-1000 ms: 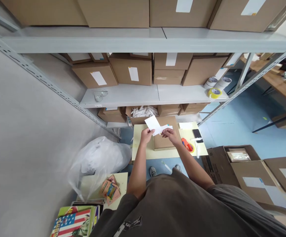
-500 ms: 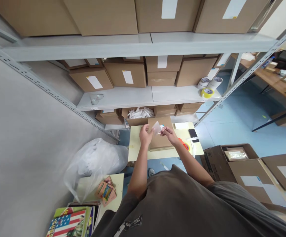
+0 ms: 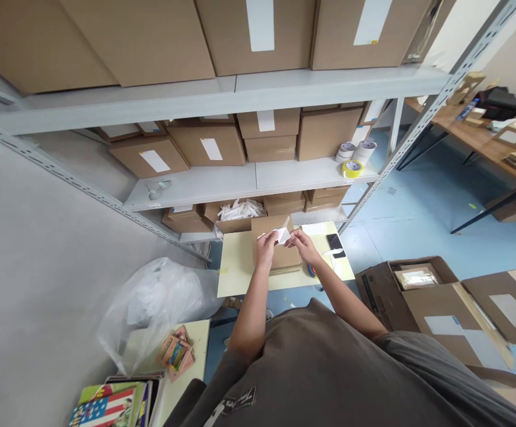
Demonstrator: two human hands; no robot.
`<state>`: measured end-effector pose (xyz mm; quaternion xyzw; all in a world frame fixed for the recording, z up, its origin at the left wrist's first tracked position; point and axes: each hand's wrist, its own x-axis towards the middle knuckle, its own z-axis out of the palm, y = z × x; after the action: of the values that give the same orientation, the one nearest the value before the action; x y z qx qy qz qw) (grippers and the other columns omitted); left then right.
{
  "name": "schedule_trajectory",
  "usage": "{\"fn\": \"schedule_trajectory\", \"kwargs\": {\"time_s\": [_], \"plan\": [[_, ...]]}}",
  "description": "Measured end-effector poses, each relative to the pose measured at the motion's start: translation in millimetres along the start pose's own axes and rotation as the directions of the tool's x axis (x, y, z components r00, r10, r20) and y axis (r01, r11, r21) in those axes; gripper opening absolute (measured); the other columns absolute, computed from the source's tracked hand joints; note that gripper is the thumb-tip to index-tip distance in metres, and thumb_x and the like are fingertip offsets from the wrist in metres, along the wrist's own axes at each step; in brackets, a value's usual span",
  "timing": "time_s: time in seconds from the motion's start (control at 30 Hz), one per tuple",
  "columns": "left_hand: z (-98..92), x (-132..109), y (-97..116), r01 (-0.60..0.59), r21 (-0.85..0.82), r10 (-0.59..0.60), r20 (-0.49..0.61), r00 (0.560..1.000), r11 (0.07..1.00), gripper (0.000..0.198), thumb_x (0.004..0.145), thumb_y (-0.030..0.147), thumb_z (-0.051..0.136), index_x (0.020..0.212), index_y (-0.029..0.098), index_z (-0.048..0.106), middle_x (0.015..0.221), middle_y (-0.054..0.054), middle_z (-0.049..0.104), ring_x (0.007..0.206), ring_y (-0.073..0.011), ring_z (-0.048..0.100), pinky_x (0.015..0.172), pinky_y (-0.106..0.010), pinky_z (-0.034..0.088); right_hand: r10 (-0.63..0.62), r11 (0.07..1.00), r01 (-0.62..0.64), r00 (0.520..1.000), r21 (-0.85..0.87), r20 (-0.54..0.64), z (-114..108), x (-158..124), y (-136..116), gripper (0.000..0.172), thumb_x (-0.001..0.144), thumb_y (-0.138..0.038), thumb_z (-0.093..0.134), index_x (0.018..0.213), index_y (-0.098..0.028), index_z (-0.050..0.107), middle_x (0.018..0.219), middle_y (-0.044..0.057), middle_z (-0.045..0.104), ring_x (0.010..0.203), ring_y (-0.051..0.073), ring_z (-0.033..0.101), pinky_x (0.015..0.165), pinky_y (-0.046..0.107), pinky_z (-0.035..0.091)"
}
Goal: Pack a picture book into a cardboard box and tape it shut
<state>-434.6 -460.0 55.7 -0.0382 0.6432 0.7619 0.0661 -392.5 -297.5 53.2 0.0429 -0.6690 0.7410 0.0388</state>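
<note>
Both hands meet above a flat brown cardboard stack (image 3: 284, 258) on a pale yellow table (image 3: 235, 261). Between them is a small white paper or label (image 3: 283, 235). My left hand (image 3: 266, 246) pinches its left side, and my right hand (image 3: 300, 243) is closed on its right edge. Right of the stack lie a dark phone (image 3: 335, 244) and a white strip. A blue and orange roll (image 3: 312, 271) is partly hidden beside my right forearm.
Metal shelves (image 3: 187, 188) with cardboard boxes stand ahead, tape rolls (image 3: 352, 168) at their right. A plastic bag (image 3: 164, 293) and picture books (image 3: 109, 406) are at left. Open cartons (image 3: 427, 277) stand at right.
The view has shifted, with shelves and table moving left in the picture. My left fingers, spread apart earlier, now pinch the paper, which has turned and appears folded or bent.
</note>
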Motion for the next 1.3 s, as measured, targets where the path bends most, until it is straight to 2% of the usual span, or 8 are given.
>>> {"fn": "schedule_trajectory", "kwargs": {"time_s": [0.2, 0.37, 0.57, 0.77, 0.93, 1.13, 1.23, 1.3], "plan": [[40.3, -12, -2, -0.107, 0.107, 0.089, 0.163, 0.983, 0.988, 0.051, 0.081, 0.067, 0.084, 0.093, 0.018, 0.084, 0.093, -0.008, 0.081, 0.097, -0.0278, 0.074, 0.086, -0.033, 0.057, 0.046, 0.999, -0.044, 0.996, 0.024, -0.078, -37, -15, 2, 0.040, 0.098, -0.067, 0.065, 0.096, -0.027, 0.060, 0.091, 0.001, 0.073, 0.089, 0.020, 0.072, 0.087, 0.036, 0.057], [69.3, -23, -18, -0.137, 0.161, 0.110, 0.166, 0.980, 0.977, 0.035, 0.082, 0.056, 0.084, 0.088, 0.021, 0.086, 0.095, -0.009, 0.082, 0.096, -0.0279, 0.074, 0.088, -0.036, 0.059, 0.130, 0.991, -0.122, 0.980, 0.061, -0.149, -55, -24, 9, 0.040, 0.092, -0.067, 0.071, 0.092, -0.028, 0.061, 0.093, 0.002, 0.071, 0.091, 0.022, 0.071, 0.083, 0.035, 0.059], [67.4, -1, -33, -0.068, 0.090, 0.041, 0.269, 0.962, 0.994, 0.035, 0.081, 0.053, 0.085, 0.087, 0.019, 0.088, 0.099, -0.009, 0.083, 0.097, -0.0274, 0.075, 0.090, -0.037, 0.058, 0.169, 0.985, -0.159, 0.957, 0.061, -0.236, -59, -19, 16, 0.046, 0.088, -0.072, 0.075, 0.089, -0.027, 0.063, 0.093, 0.004, 0.072, 0.095, 0.026, 0.070, 0.083, 0.038, 0.059], [26.5, 49, -11, -0.111, 0.155, 0.037, 0.412, 0.911, 0.982, 0.037, 0.080, 0.056, 0.086, 0.083, 0.020, 0.088, 0.094, -0.007, 0.083, 0.093, -0.0248, 0.074, 0.086, -0.034, 0.056, 0.229, 0.968, -0.173, 0.905, 0.182, -0.357, -18, 13, 16, 0.049, 0.084, -0.073, 0.078, 0.095, -0.027, 0.062, 0.094, 0.002, 0.072, 0.090, 0.023, 0.071, 0.079, 0.035, 0.060], [-14.9, 79, -4, -0.119, 0.104, 0.072, 0.376, 0.924, 0.987, 0.035, 0.075, 0.055, 0.091, 0.081, 0.020, 0.087, 0.099, -0.008, 0.082, 0.092, -0.0229, 0.073, 0.080, -0.031, 0.055, 0.175, 0.981, -0.134, 0.919, 0.136, -0.354, 32, 51, 23, 0.049, 0.081, -0.070, 0.083, 0.084, -0.026, 0.065, 0.084, 0.000, 0.068, 0.085, 0.019, 0.064, 0.081, 0.033, 0.059], [-95.8, 129, 3, 0.003, -0.056, -0.008, -0.082, 0.997, 0.998, 0.045, 0.068, 0.056, 0.093, 0.083, 0.015, 0.082, 0.072, 0.000, 0.070, 0.070, -0.0152, 0.064, 0.067, -0.026, 0.050, 0.156, 0.979, -0.103, 0.934, 0.174, -0.321, 56, 79, 35, 0.048, 0.075, -0.062, 0.089, 0.075, -0.024, 0.060, 0.086, -0.001, 0.068, 0.078, 0.016, 0.061, 0.076, 0.033, 0.058], [-144.3, 154, 13, -0.074, -0.066, 0.038, -0.432, 0.901, 0.995, 0.044, 0.069, 0.056, 0.090, 0.083, 0.016, 0.078, 0.072, 0.001, 0.069, 0.074, -0.0148, 0.063, 0.071, -0.025, 0.051, 0.160, 0.982, -0.082, 0.833, 0.168, -0.529, 50, 81, 47, 0.043, 0.074, -0.052, 0.087, 0.072, -0.024, 0.054, 0.073, -0.004, 0.061, 0.071, 0.014, 0.057, 0.074, 0.031, 0.056], [-172.3, 163, 17, -0.112, -0.043, 0.071, -0.541, 0.838, 0.993, 0.044, 0.070, 0.058, 0.087, 0.080, 0.017, 0.077, 0.072, 0.001, 0.069, 0.074, -0.0148, 0.063, 0.070, -0.025, 0.050, 0.190, 0.979, -0.102, 0.763, 0.175, -0.618, 50, 85, 60, 0.040, 0.068, -0.045, 0.087, 0.076, -0.025, 0.053, 0.067, -0.007, 0.056, 0.066, 0.013, 0.055, 0.071, 0.029, 0.054]]}}
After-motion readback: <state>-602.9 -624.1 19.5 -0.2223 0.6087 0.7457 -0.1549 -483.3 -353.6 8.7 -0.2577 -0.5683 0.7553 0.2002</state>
